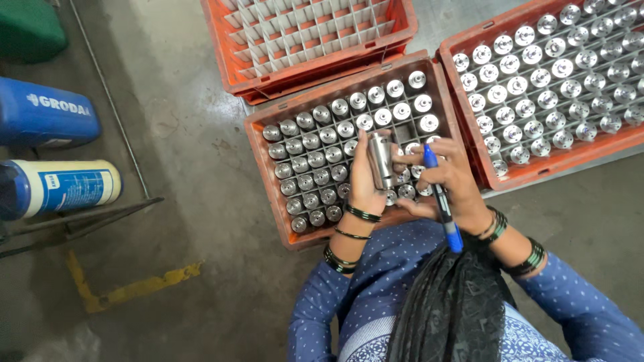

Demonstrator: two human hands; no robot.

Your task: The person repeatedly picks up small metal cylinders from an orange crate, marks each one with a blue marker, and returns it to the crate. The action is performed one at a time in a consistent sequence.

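Left hand (365,179) wrapped around steel cylinder (382,161), held upright just above middle crate (263,158). Right hand (451,179) pinches blue marker (441,198), tip beside cylinder's right side. Judgement: steady cylinder, keep tip square, mark lightly. Middle crate full of like cylinders. Beyond it, empty divider crate (315,64); right of it, second filled crate (557,154).
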